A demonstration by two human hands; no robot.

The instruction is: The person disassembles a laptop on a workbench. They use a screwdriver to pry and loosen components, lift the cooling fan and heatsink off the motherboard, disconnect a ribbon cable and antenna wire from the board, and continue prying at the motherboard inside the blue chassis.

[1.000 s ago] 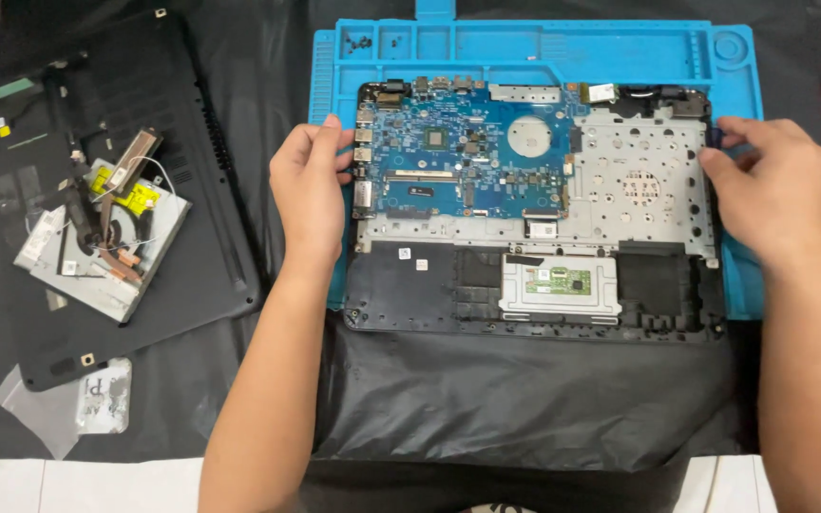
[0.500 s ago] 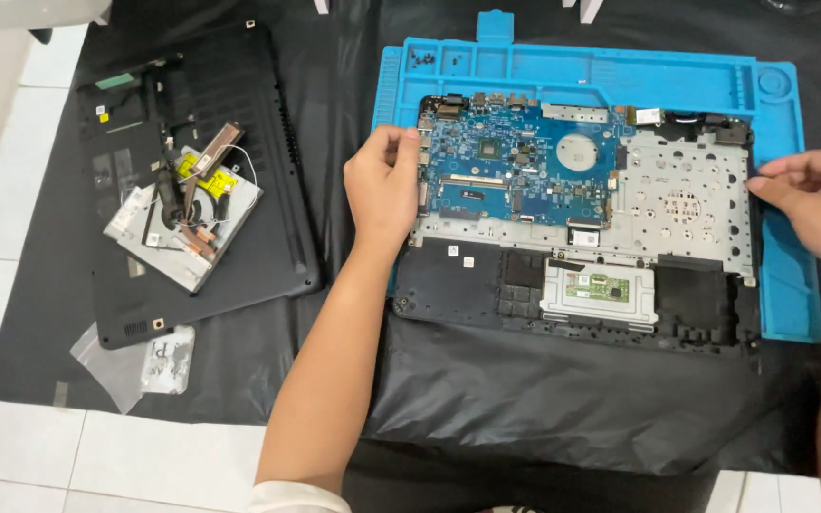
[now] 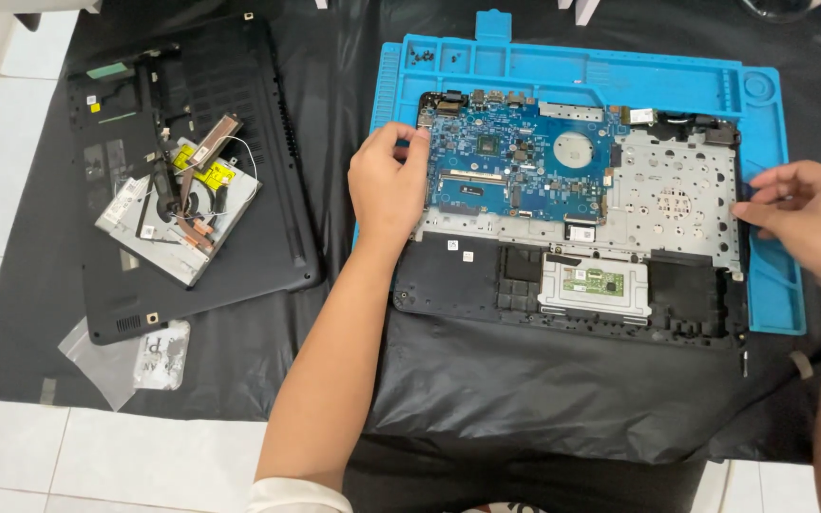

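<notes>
An opened laptop chassis [image 3: 448, 280] lies on a blue silicone work mat [image 3: 563, 71], with its blue motherboard [image 3: 515, 171] and a silver keyboard backplate [image 3: 672, 199] exposed. My left hand [image 3: 387, 185] grips the chassis's left edge beside the motherboard, fingers curled over the rim. At the chassis's right edge my right hand [image 3: 805, 218] has its fingertips pinching the rim. A silver touchpad module [image 3: 593, 285] sits in the black palm rest at the front.
The removed black bottom cover [image 3: 239, 190] lies to the left on black plastic sheeting [image 3: 525, 389], with a drive, a fan and a copper heat pipe [image 3: 182, 204] piled on it. A clear plastic bag [image 3: 130, 356] lies by its front corner. White floor tiles show at left.
The view has shifted, so the mat and laptop sit further right and lower in the picture. Both hands stay at the chassis edges; my right hand has slid toward the frame's right side.
</notes>
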